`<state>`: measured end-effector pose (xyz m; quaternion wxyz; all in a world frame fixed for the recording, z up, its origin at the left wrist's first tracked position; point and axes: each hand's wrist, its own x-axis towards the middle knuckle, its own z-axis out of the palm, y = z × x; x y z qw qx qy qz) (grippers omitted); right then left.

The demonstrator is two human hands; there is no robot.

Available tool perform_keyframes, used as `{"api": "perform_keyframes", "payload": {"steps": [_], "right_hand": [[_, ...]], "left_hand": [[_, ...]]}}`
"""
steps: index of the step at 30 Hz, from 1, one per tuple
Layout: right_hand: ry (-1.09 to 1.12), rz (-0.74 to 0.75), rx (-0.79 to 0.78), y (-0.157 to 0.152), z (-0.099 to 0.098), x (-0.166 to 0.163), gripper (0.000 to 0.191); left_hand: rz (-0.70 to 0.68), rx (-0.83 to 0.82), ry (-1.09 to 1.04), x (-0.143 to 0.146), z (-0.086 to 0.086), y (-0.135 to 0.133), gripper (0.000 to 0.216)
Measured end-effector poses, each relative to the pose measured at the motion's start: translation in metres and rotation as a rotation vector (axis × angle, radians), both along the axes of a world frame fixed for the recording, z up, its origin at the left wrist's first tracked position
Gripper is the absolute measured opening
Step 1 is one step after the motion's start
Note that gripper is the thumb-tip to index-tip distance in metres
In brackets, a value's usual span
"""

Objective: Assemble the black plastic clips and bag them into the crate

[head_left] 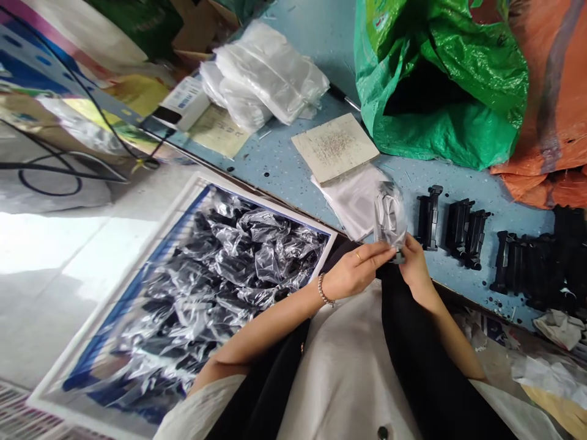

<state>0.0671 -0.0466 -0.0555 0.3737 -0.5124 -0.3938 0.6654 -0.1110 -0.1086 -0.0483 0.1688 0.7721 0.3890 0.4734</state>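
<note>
Gripping a clear bag (389, 214) by its near end, my left hand (360, 269) and right hand (415, 264) are holding close together at the table's (316, 30) edge; I am not making out its contents. A crate (123, 287) is holding bagged parts (229, 269) to the left. Black parts (431, 220) are lying to the right. Farther off, a pad (334, 146) is resting on flat sleeves (351, 214), and a green bag (458, 139) is gaping beyond.
</note>
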Motion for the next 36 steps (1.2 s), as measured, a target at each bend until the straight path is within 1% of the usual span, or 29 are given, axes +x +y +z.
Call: {"api": "perform_keyframes", "payload": {"steps": [1, 3, 4, 5, 6, 8, 10, 12, 13, 15, 16, 17, 18, 19, 21, 22, 24, 25, 27, 29, 30, 32, 34, 36], "right_hand": [[-0.117, -0.008, 0.117, -0.003, 0.000, -0.003, 0.019], [-0.333, -0.017, 0.327, -0.010, 0.001, -0.009, 0.030], [-0.393, -0.007, 0.386, -0.013, 0.002, -0.011, 0.037], [-0.428, 0.003, 0.432, -0.015, 0.002, -0.013, 0.042], [-0.444, 0.022, 0.466, -0.016, 0.003, -0.016, 0.043], [-0.420, 0.085, 0.490, -0.017, 0.005, -0.023, 0.032], [-0.349, 0.143, 0.461, -0.019, 0.011, -0.033, 0.021], [-0.242, 0.223, 0.409, -0.022, 0.020, -0.044, 0.020], [-0.187, 0.293, 0.377, -0.024, 0.025, -0.050, 0.021], [-0.106, 0.461, 0.310, -0.028, 0.033, -0.058, 0.024], [-0.096, 0.524, 0.286, -0.029, 0.036, -0.061, 0.024], [-0.108, 0.562, 0.269, -0.029, 0.036, -0.063, 0.024], [-0.137, 0.573, 0.260, -0.028, 0.035, -0.063, 0.023], [-0.169, 0.562, 0.256, -0.027, 0.033, -0.063, 0.022], [-0.216, 0.524, 0.232, -0.024, 0.024, -0.059, 0.021], [-0.225, 0.504, 0.213, -0.022, 0.020, -0.057, 0.020], [-0.226, 0.465, 0.173, -0.020, 0.011, -0.052, 0.019], [-0.223, 0.448, 0.154, -0.019, 0.008, -0.051, 0.018], [-0.216, 0.427, 0.125, -0.019, 0.005, -0.050, 0.017], [-0.210, 0.427, 0.108, -0.020, 0.004, -0.051, 0.018], [-0.207, 0.430, 0.104, -0.020, 0.004, -0.052, 0.018], [-0.199, 0.428, 0.099, -0.022, 0.004, -0.052, 0.019], [-0.193, 0.410, 0.095, -0.024, 0.005, -0.052, 0.021], [-0.184, 0.382, 0.089, -0.028, 0.006, -0.051, 0.023]], "left_hand": [[0.029, -0.080, -0.010, 0.002, 0.000, -0.002, 0.084], [0.051, -0.213, 0.001, 0.004, -0.002, -0.004, 0.086], [0.042, -0.236, 0.024, 0.005, -0.003, -0.003, 0.084], [0.031, -0.223, 0.058, 0.006, -0.004, -0.003, 0.076], [0.025, -0.190, 0.095, 0.006, -0.005, -0.002, 0.065], [0.056, -0.125, 0.147, 0.002, -0.004, -0.002, 0.040], [0.134, -0.111, 0.152, -0.009, 0.004, -0.006, 0.030], [0.228, -0.131, 0.136, -0.031, 0.019, -0.014, 0.027], [0.288, -0.150, 0.132, -0.047, 0.028, -0.020, 0.027], [0.412, -0.214, 0.155, -0.089, 0.042, -0.035, 0.026], [0.478, -0.261, 0.186, -0.113, 0.044, -0.044, 0.025], [0.548, -0.316, 0.229, -0.139, 0.043, -0.054, 0.023], [0.621, -0.385, 0.284, -0.164, 0.037, -0.064, 0.023], [0.694, -0.471, 0.352, -0.187, 0.026, -0.076, 0.023], [0.817, -0.716, 0.503, -0.219, -0.008, -0.098, 0.024], [0.850, -0.870, 0.577, -0.227, -0.029, -0.109, 0.026], [0.833, -1.154, 0.676, -0.229, -0.073, -0.126, 0.032], [0.803, -1.240, 0.691, -0.225, -0.094, -0.132, 0.033], [0.733, -1.326, 0.686, -0.217, -0.132, -0.137, 0.029], [0.671, -1.352, 0.671, -0.216, -0.161, -0.134, 0.020], [0.643, -1.362, 0.666, -0.218, -0.172, -0.131, 0.018], [0.599, -1.380, 0.665, -0.226, -0.188, -0.123, 0.023], [0.547, -1.396, 0.668, -0.232, -0.197, -0.116, 0.025], [0.475, -1.393, 0.670, -0.230, -0.200, -0.114, 0.014]]}}
